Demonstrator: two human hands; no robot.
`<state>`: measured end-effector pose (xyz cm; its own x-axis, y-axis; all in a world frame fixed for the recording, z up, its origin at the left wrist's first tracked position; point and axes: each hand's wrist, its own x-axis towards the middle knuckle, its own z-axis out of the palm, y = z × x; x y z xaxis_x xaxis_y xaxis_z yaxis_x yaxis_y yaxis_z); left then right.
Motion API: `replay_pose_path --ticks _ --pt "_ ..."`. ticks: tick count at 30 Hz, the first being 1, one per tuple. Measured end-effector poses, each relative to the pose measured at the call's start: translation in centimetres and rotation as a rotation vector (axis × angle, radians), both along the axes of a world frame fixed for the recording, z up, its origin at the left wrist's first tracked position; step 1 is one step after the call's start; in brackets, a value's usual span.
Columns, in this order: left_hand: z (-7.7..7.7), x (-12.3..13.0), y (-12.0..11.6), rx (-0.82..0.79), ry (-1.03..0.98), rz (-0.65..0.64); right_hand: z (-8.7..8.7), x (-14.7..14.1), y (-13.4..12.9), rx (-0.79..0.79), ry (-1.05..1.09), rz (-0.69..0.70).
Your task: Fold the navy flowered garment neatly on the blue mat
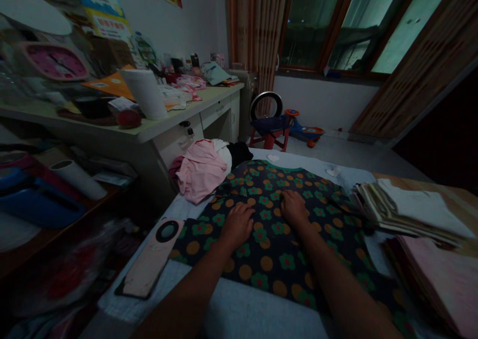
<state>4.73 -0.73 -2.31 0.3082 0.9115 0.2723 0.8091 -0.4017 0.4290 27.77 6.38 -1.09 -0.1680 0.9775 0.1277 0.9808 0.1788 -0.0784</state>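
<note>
A dark long-sleeved shirt (278, 228) printed with green flowers and mustard dots lies spread out over the light blue bed cover (254, 304), its neckline on the far side. My left hand (238, 224) rests on the left part of the shirt, palm down with the fingers slightly bent. On the upper middle of the shirt lies my right hand (294, 207), also palm down, fingers pointing left. Neither hand shows anything held. Left of the shirt, near its sleeve, is a pink phone (151, 262) with a round camera ring.
Crumpled pink clothes (201, 169) sit beyond the phone, beside a black garment (241, 154). Folded stacks, one light-coloured (414, 207) and one pink (444, 274), stand at the right. A cluttered desk (149, 130) borders the left; a red stool (269, 139) stands behind the bed.
</note>
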Motion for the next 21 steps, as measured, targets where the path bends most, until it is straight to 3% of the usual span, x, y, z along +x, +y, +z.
replay_pose_path --ticks 7,13,21 --pt "-0.3 0.1 0.1 0.033 0.014 0.006 0.7 -1.5 -1.3 -0.223 0.003 -0.042" --pt "-0.4 -1.3 0.0 0.041 0.077 0.040 0.4 -5.4 -4.6 -0.231 0.107 0.196" --pt "-0.4 -3.8 -1.5 0.029 0.170 0.033 -0.7 -7.9 -5.5 -0.143 0.095 0.130"
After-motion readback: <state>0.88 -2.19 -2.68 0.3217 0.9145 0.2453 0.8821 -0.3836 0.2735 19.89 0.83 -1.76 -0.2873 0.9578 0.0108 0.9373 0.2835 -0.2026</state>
